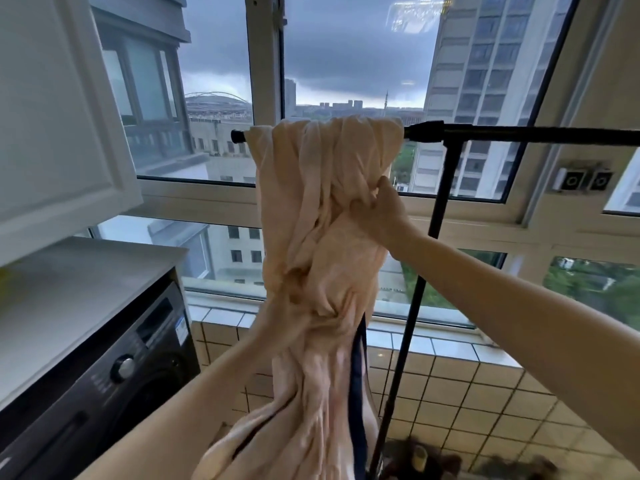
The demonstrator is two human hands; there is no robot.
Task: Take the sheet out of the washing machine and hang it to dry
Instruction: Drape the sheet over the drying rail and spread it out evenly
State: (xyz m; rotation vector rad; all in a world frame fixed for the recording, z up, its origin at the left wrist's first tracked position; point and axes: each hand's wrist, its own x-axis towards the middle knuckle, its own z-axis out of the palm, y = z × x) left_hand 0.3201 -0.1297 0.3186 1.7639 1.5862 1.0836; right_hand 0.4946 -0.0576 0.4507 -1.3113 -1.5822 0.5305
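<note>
Sheet (322, 237) hangs bunched over the far rail (519, 133); right hand (377, 209) grips a fold, left hand (280, 306) lies buried in cloth, grip unclear. Uneven tugging could slide it off the rail's left end.

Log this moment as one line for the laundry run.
stage: hanging | sheet: bunched over rail | left grip: holds sheet lower down | right grip: holds sheet higher up | spread out: not yet

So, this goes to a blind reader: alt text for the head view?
A bunched peach sheet hangs over a black drying rail by a window; the right hand grips its folds high up, the left hand grips lower. A washing machine stands at left.
</note>
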